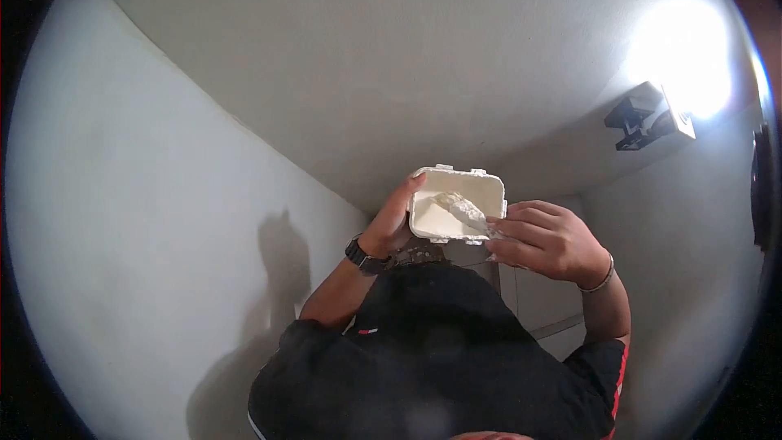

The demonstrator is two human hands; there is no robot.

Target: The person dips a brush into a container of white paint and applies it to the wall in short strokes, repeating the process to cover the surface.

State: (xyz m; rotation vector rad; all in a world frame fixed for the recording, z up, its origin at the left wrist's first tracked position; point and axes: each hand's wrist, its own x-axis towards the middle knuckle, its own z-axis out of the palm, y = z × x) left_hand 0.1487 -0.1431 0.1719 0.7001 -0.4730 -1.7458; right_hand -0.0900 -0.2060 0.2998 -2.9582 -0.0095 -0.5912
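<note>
A white rectangular container (498,194) with small tabs along its rim is held up in front of the chest, its open side facing the camera. My left hand (391,220) grips its left wall, with the thumb over the rim. Inside is a pale, creamy material (436,221). My right hand (540,239) is at the lower right corner, its fingers closed on a tool (464,210) coated in white paste. The tool's coated end reaches into the container; the coating hides its exact shape.
A pale wall (138,220) rises on the left, bearing a shadow. Another plain surface (366,57) spans the top. At the upper right, a bracket-like fixture (639,121) stands beside a bright light. Floor tiles (542,297) show below my right hand.
</note>
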